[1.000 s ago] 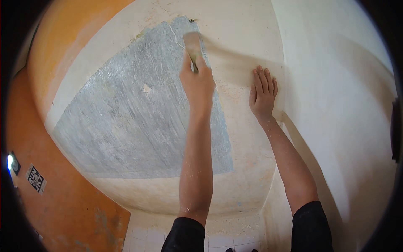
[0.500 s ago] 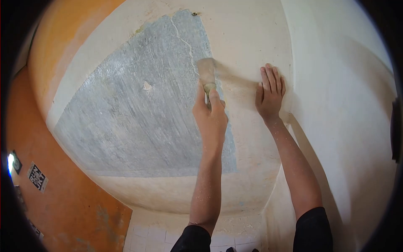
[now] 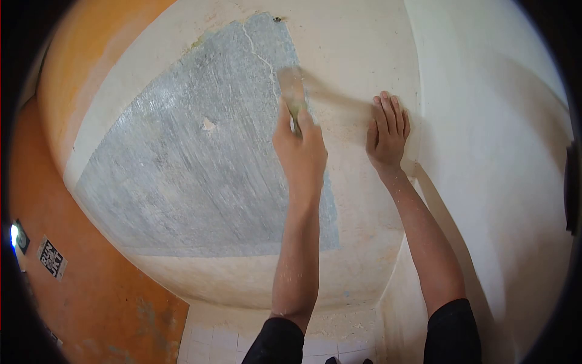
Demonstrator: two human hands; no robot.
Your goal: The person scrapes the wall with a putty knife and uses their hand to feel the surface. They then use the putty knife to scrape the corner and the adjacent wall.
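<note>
My left hand [image 3: 300, 136] is closed around the handle of a putty knife [image 3: 291, 85]. The blade points up the wall and is slightly blurred, at the right-hand edge of a grey patch [image 3: 176, 164] on the cream wall [image 3: 357, 54]. A thin, jagged pale crack line [image 3: 257, 56] runs down the patch to the blade's left side. To the right, my right hand [image 3: 388, 133] lies flat against the cream wall, fingers stretched upward and thumb apart, with nothing in it. Pale specks dot both forearms.
A white side wall [image 3: 485, 151] meets the cream wall just right of my right hand. On the left is an orange wall [image 3: 91, 255] with a black-and-white sticker [image 3: 52, 258]. Pale floor tiles [image 3: 224, 346] show at the bottom. A small hole [image 3: 277, 19] sits above the patch.
My left hand has moved the putty knife a little higher up the wall, along the patch's edge. My right hand stays on the same spot of the wall.
</note>
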